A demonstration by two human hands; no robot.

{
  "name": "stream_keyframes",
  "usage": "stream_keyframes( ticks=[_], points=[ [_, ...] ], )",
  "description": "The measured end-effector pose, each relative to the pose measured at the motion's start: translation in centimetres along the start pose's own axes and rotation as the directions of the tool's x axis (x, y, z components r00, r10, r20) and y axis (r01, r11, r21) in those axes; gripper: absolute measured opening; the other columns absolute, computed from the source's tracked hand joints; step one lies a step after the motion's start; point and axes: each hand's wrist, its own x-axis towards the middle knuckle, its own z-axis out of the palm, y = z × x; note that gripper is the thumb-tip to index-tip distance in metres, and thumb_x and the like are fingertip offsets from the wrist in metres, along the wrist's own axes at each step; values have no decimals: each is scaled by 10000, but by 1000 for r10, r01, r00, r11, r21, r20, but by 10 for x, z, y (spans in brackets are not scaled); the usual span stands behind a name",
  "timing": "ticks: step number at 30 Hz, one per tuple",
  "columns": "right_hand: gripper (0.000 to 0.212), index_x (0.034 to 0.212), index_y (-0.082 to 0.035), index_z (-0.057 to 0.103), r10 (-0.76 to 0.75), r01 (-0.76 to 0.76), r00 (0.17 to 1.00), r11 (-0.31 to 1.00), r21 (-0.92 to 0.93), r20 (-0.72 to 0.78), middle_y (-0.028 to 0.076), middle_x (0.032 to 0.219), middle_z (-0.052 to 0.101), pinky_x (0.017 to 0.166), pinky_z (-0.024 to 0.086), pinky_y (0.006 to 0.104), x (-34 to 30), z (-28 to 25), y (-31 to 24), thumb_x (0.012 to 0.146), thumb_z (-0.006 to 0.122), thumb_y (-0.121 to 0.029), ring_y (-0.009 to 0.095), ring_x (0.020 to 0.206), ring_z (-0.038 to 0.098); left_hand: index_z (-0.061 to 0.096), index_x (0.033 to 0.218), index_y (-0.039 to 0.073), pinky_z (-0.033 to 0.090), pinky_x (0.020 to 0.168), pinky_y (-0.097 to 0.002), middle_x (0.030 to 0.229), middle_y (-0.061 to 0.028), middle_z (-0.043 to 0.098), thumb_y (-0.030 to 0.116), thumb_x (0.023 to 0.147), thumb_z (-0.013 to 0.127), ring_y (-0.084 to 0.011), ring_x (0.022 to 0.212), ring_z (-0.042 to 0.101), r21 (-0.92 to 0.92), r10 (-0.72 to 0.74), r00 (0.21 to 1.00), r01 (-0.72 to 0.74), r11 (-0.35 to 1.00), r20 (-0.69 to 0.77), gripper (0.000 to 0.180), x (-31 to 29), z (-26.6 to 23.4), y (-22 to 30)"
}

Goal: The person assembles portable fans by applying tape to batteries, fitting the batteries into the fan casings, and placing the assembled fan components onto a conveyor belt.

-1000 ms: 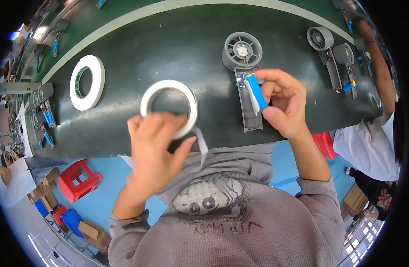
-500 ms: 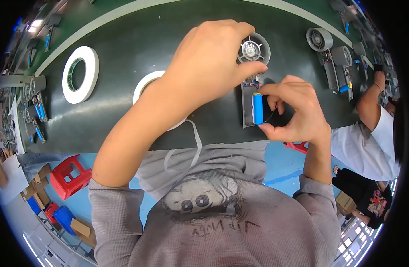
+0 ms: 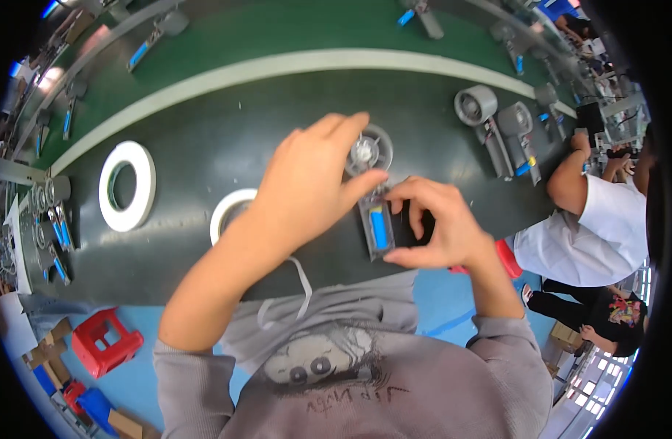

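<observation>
A grey handheld fan lies on the dark table, its round fan head [image 3: 380, 149] away from me and its opened handle [image 3: 370, 241] toward me. A blue cylindrical battery [image 3: 380, 228] sits lengthwise inside the handle shell. My left hand [image 3: 306, 183] is closed on the left side of the fan head, fingers at its far rim and thumb across the neck. With curled fingers by the neck and thumb at the near right corner, my right hand [image 3: 445, 223] grips the handle. Wiring at the neck is mostly hidden by my fingers.
A white tape roll [image 3: 148, 183] stands at the left; another tape roll [image 3: 220, 212] with a loose strip lies behind my left forearm. More grey fans [image 3: 476, 106] rest at the right, near a co-worker in a white shirt [image 3: 588, 234]. A red stool [image 3: 105, 342] is below the left table edge.
The battery, earlier raised at the handle's right edge in my right fingers, now lies down inside the handle. The whole view has shifted, showing more of the far table.
</observation>
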Motion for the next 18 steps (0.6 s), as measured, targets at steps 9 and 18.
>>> stream_keyframes(
  ticks=[9, 18],
  points=[
    [543, 1338, 37, 557, 470, -478, 877, 830, 288, 101, 75, 932, 736, 604, 492, 244, 6, 15, -28, 861, 802, -49, 77, 684, 648, 635, 1307, -46, 564, 786, -407, 1129, -203, 709, 257, 809, 870, -326, 803, 690, 53, -105, 993, 102, 993, 54, 629, -3, -12, 9],
    [365, 1185, 7, 708, 252, -189, 950, 934, 303, -186, 24, 749, 662, 619, 492, 299, 235, -26, 70, 932, 764, -252, 137, 680, 629, 642, 1275, -53, 526, 835, -378, 1178, -196, 681, 97, 811, 805, -299, 884, 650, 81, -119, 969, 140, 987, -216, 514, -34, -74, 32]
  ],
)
